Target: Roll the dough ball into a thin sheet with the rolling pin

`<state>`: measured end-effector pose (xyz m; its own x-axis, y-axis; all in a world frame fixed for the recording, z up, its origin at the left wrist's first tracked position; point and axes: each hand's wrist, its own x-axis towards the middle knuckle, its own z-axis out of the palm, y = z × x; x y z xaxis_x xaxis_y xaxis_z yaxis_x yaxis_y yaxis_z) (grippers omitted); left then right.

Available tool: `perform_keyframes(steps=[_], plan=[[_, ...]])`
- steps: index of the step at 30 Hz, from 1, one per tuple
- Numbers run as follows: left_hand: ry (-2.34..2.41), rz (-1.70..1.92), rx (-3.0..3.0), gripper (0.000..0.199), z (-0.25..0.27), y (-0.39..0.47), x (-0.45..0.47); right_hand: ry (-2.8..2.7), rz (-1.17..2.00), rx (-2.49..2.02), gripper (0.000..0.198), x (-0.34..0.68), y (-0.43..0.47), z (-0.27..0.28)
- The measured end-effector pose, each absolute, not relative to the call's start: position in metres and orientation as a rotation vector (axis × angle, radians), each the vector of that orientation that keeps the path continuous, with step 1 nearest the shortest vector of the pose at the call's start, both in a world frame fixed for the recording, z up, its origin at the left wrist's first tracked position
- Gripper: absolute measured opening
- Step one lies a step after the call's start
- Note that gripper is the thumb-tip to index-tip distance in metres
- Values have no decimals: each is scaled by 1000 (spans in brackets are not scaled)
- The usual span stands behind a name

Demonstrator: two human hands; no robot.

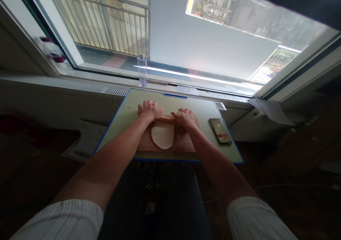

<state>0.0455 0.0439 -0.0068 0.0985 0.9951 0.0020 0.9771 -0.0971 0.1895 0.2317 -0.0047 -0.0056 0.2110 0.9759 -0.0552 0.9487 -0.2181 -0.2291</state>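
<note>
A pale, flattened round of dough (162,137) lies on a wooden board (183,144) on the small table. Across the dough's far edge runs a wooden rolling pin (167,120), its middle showing between my hands. My left hand (150,110) covers the pin's left end, and my right hand (185,118) covers the right end. Both hands are curved over the pin with knuckles up; the undersides of the fingers are hidden.
A phone (221,130) lies at the table's (125,124) right side. On the windowsill stand a clear plastic bottle (142,71) and, further left, a bottle with a purple label (54,53). A slatted radiator top (101,87) runs below the window. Papers (271,110) lie at right.
</note>
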Motion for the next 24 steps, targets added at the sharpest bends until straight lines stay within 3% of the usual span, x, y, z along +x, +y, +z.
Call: perform_keyframes(steps=[17, 24], plan=[[2025, 282, 2284, 50, -16, -8, 33, -1972, -145, -2250, 53, 211, -75, -10], [1978, 379, 2341, 57, -19, -41, 23, -1934, -87, -2197, 58, 206, -100, -19]])
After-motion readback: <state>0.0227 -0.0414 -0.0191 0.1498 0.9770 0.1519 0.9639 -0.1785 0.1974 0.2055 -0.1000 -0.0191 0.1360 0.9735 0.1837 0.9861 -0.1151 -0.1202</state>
